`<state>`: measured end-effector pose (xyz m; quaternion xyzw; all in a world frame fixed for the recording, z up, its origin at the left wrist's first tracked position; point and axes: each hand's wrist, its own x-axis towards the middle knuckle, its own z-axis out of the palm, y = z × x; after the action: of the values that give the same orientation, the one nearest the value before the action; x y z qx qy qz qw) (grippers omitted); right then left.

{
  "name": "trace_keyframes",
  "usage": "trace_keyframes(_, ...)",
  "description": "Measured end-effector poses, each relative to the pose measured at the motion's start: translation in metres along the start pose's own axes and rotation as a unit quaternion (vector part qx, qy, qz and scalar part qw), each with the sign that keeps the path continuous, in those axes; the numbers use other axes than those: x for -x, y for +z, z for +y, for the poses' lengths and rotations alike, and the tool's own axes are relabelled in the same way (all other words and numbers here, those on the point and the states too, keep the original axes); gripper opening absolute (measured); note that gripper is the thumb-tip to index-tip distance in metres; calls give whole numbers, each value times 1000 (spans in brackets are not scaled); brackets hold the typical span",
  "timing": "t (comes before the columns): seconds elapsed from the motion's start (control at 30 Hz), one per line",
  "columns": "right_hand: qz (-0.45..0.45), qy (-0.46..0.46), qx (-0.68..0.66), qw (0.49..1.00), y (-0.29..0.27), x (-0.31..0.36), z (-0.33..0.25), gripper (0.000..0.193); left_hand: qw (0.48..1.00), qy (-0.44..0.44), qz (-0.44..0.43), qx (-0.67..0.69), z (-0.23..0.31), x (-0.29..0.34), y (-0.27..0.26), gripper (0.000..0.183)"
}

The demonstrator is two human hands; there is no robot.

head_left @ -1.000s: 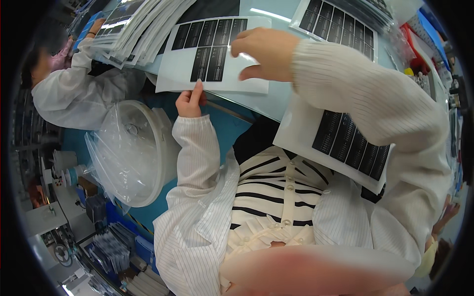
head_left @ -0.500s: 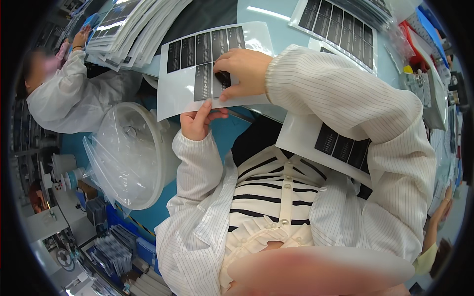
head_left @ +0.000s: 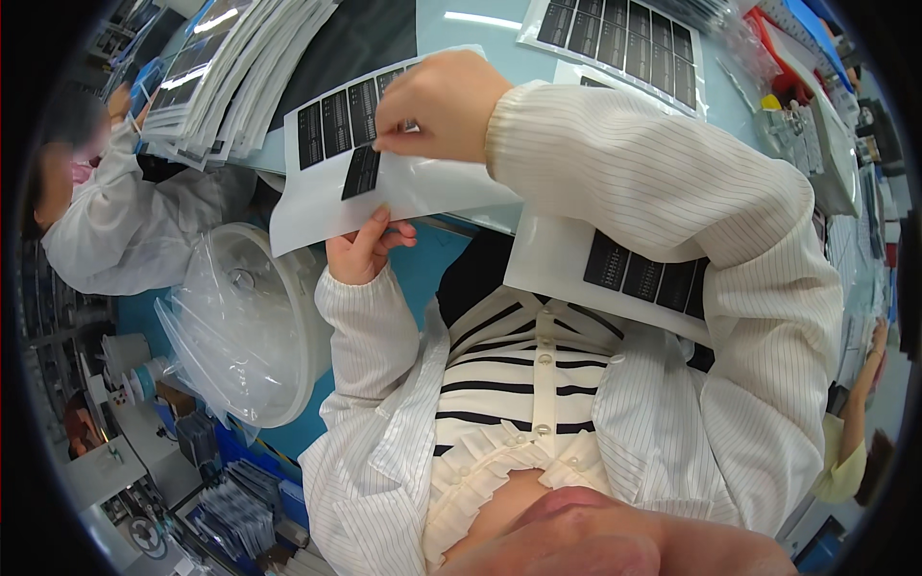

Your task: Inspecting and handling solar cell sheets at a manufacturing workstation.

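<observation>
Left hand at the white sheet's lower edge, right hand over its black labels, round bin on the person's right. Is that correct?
Not quite: the head view shows the round bin on the person's left. The rest stands: left hand at the white sheet's lower edge, right hand over its black labels.

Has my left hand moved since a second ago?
Yes, toward your body: against the white bin, the left hand now sits lower in the view than a second ago.

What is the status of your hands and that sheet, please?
Left hand holding white sheet by near edge. Right hand over sheet, at black label; grip unclear. Right hand hides part of sheet.
</observation>
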<state>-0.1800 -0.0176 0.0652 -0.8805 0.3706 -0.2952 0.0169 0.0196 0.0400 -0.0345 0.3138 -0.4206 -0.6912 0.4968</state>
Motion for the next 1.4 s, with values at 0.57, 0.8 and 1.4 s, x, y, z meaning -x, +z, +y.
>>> trace_keyframes(0.57,116,184,117,969,-192,173,-20,10,996,-80,-16,-18,3,-1,-30,30)
trace_keyframes(0.8,156,231,273,921,-179,256,-40,15,993,-91,-31,-67,17,-4,-28,30)
trace_keyframes(1.4,136,217,243,935,-157,281,-35,15,990,-129,-20,-55,20,-5,-46,34)
